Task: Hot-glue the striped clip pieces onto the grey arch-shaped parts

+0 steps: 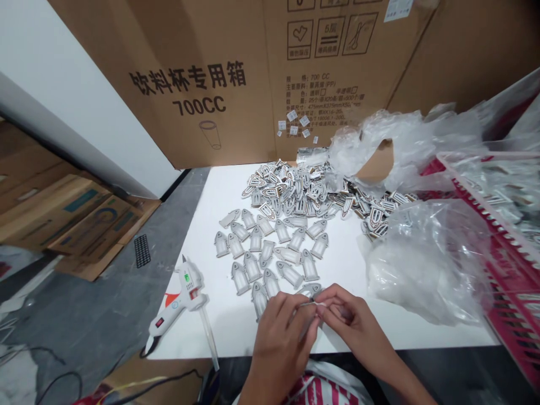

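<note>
My left hand (283, 333) and my right hand (349, 320) meet at the near edge of the white table (211, 236), fingertips pinched together on a small grey lantern-shaped cutout (311, 290) and a thin pale loop of string. Just beyond my hands, several grey lantern cutouts (270, 250) lie spread flat. Farther back sits a heap of printed lantern pieces (295, 188). A white hot glue gun (182, 298) rests on its stand at the table's near left corner, left of my left hand.
A clear plastic bag (426, 264) lies to the right of my hands, beside a red plastic crate (502, 253). Large cardboard boxes (219, 79) wall the back. Flattened cartons (71, 219) lie on the floor at left, with cables near the table's front.
</note>
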